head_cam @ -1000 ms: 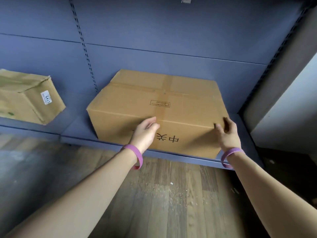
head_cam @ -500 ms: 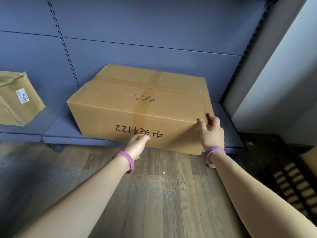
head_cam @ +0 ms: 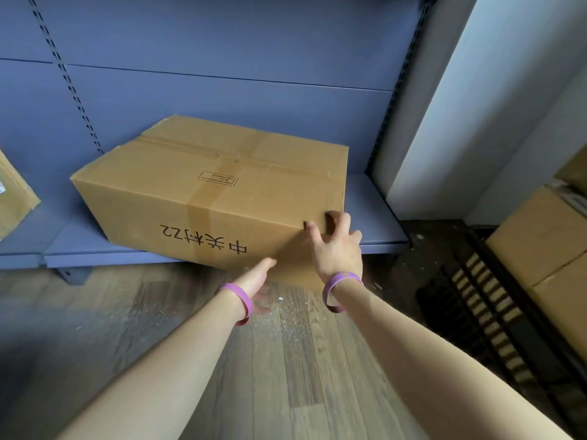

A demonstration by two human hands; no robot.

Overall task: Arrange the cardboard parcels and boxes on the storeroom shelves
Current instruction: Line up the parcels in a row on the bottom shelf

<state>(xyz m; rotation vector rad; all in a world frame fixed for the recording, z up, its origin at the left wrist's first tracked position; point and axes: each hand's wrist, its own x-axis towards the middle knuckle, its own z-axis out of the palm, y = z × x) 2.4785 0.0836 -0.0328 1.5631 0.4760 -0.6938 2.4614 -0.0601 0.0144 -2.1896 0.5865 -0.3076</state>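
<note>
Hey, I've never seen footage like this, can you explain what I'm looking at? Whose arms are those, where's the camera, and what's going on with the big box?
There is no machine here. The camera sits on a person's head, looking forward and down, so the two bare arms are the wearer's own. A large cardboard box with black printed characters lies on the bottom blue shelf. It is turned at an angle, with its near corner sticking out over the wooden floor. The right hand grips the box's top front corner, fingers curled over the edge. The left hand reaches with straight fingers to its bottom front edge; whether it touches is hard to tell. Another cardboard box shows at the left edge, and stacked boxes stand on the right.
</note>
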